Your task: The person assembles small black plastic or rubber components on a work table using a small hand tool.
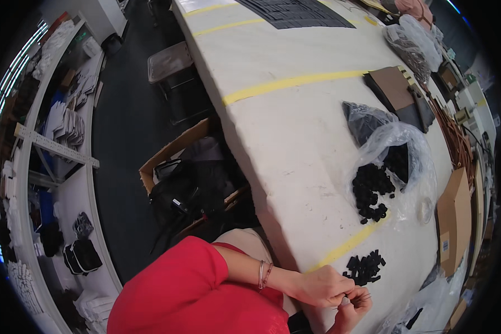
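Observation:
My left hand (320, 286), with bracelets at its wrist, reaches in from the left below a red sleeve. Its fingers are closed in a pinch. My right hand (353, 313) comes up from the lower edge, also pinching, and its fingertips meet those of the left. Between them is something small and dark with thin strands, too fine to make out. Just beyond the fingers lies a small pile of short black pieces (365, 267) on the white-covered table (300, 167). Farther off, many small black parts (371, 188) spill from a clear plastic bag (423, 161).
Yellow tape strips (295, 83) cross the table. Along its right side are a dark folded piece (392, 89), an open cardboard box (452, 214) and clear plastic wrapping (423, 306). At left stand a filled carton (175, 147), a stool (170, 61) and a shelf rack (86, 189).

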`<state>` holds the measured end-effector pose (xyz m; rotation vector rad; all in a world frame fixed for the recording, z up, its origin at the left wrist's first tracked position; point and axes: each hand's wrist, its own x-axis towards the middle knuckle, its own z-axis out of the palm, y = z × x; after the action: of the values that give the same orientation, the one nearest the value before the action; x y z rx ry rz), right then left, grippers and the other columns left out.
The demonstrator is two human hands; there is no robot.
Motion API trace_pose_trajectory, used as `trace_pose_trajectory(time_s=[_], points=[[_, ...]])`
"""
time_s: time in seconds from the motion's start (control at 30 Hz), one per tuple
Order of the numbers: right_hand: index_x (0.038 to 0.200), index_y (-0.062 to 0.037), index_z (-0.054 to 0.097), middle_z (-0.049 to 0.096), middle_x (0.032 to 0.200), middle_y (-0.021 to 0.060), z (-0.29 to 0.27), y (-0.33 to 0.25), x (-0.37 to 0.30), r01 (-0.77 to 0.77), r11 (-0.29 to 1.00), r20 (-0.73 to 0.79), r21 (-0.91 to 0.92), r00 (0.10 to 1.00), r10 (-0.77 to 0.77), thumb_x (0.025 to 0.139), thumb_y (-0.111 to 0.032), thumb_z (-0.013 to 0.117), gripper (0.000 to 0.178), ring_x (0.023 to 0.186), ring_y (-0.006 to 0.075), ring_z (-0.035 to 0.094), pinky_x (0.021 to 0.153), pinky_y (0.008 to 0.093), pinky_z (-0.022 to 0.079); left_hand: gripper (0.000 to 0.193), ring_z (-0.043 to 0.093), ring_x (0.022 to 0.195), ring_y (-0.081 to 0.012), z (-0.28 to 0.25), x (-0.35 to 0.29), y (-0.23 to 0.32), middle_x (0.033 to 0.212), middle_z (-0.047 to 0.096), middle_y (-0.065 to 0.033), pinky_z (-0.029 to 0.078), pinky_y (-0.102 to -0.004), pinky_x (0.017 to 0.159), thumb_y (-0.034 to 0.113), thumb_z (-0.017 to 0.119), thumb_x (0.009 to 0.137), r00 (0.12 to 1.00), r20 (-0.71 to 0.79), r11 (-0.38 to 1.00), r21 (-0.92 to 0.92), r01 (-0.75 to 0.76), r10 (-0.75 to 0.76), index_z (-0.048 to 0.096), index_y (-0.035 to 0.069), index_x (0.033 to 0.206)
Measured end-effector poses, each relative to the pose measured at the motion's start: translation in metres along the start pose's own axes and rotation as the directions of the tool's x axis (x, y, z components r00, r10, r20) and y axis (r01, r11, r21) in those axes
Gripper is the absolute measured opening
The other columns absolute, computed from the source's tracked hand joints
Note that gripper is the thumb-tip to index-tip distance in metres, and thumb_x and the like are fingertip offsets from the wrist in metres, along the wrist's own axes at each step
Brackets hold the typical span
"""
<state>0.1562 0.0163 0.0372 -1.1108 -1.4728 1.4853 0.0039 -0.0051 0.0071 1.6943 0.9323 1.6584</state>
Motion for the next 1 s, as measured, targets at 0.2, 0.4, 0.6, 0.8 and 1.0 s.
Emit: trace_pose_trajectory(time_s=[0.2,0.4,0.6,0.8,1.0], points=[[0.073,-0.0021,0.050,0.051,0.073,0.0024,0.026,-0.010,0.007,0.103,0.905,-0.221,-0.414,0.953,-0.209,0.075,0.002,0.058,0.009,0.062,0.0078,0.043,0.056,0.0196,0.036,0.012,0.048,0.050,-0.0236,0.002,0.006,-0.009,0.064,0.042,-0.0093,0.037,-0.0314,0.043,0.001,0.054,0.066,0.977,-0.071,0.967,0.175,-0.185,0.200,0.043,0.000,0.071],[0.078,-0.0015,0.048,0.051,0.065,0.0023,0.032,-0.023,0.014,0.038,0.928,-0.081,-0.371,0.994,-0.073,0.071,-0.018,0.063,0.024,0.051,0.0049,0.038,0.045,0.0169,0.030,0.014,0.045,0.048,-0.0198,-0.015,0.014,-0.008,0.056,0.045,-0.0081,0.036,-0.0283,0.045,-0.006,0.047,0.067,0.936,0.136,0.865,-0.360,0.351,-0.324,0.042,0.000,0.079],[0.090,-0.0010,0.050,0.048,0.061,0.0019,0.024,-0.034,0.020,-0.202,0.962,0.093,-0.184,0.971,0.222,0.089,-0.015,0.040,0.018,0.052,0.0050,0.037,0.046,0.0183,0.029,0.017,0.039,0.037,-0.0062,-0.049,0.033,-0.015,0.059,0.051,-0.0050,0.032,-0.0200,0.033,-0.001,0.045,0.075,0.562,0.468,0.049,-0.737,0.674,-0.682,0.054,-0.002,0.089],[0.093,0.0006,0.055,0.053,0.062,0.0013,0.022,-0.030,0.028,-0.275,0.935,0.187,-0.224,0.929,0.318,0.087,-0.014,0.044,0.019,0.049,0.0042,0.042,0.045,0.0181,0.034,0.011,0.027,0.034,-0.0051,-0.055,0.033,-0.017,0.055,0.046,-0.0043,0.022,-0.0191,0.031,0.000,0.041,0.078,0.509,0.586,-0.114,-0.719,0.686,-0.631,0.050,0.003,0.084],[0.093,0.0013,0.055,0.056,0.062,0.0024,0.026,-0.027,0.029,-0.127,0.955,0.203,-0.267,0.962,0.185,0.085,-0.010,0.047,0.016,0.049,0.0034,0.043,0.044,0.0172,0.034,0.014,0.033,0.033,-0.0048,-0.051,0.035,-0.012,0.056,0.049,-0.0043,0.026,-0.0175,0.030,0.000,0.042,0.076,0.499,0.567,-0.090,-0.714,0.694,-0.655,0.053,0.000,0.084]])
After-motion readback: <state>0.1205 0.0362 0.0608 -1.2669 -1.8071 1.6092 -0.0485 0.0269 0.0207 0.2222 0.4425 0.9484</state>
